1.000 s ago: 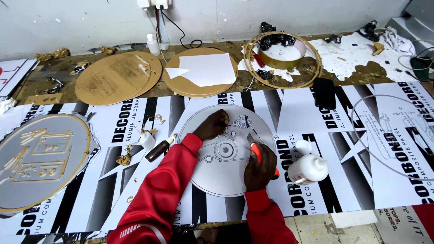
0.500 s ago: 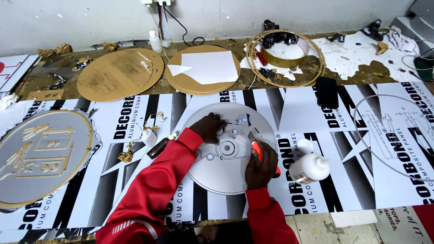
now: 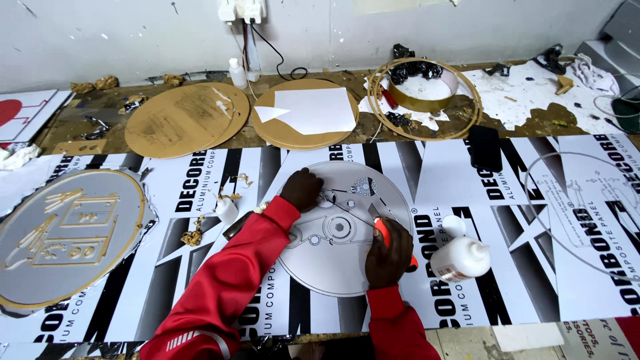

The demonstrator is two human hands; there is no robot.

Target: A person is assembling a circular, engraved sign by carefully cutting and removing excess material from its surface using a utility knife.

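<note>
Head view, one entry per item

- Grey round disc [image 3: 333,257]: lies flat on the printed black-and-white sheet [image 3: 200,200] covering the worktop [image 3: 100,113], centre front, with line-drawn shapes across its face
- Left hand [image 3: 301,189]: pressed down on the disc's upper left edge, fingers curled; nothing seen in its grip
- Right hand [image 3: 389,253]: grip closed around an orange-handled cutter [image 3: 382,233], blade end touching the disc's right part
- White squeeze bottle [image 3: 460,258]: on its side just beside the right hand
- Grey oval plaque with gold relief [image 3: 63,233]: far left, well apart
- Two tan discs [image 3: 187,120], one under white paper [image 3: 313,110]: along the back
- Gold hoop [image 3: 423,90]: back right
- Dark phone-like slab [image 3: 485,148]: right of centre

Risk, as a judgement: the blade sits near the holding hand's line, so a slip could score the disc face or nick fingers; the nearby bottle could be knocked by the right wrist
</note>
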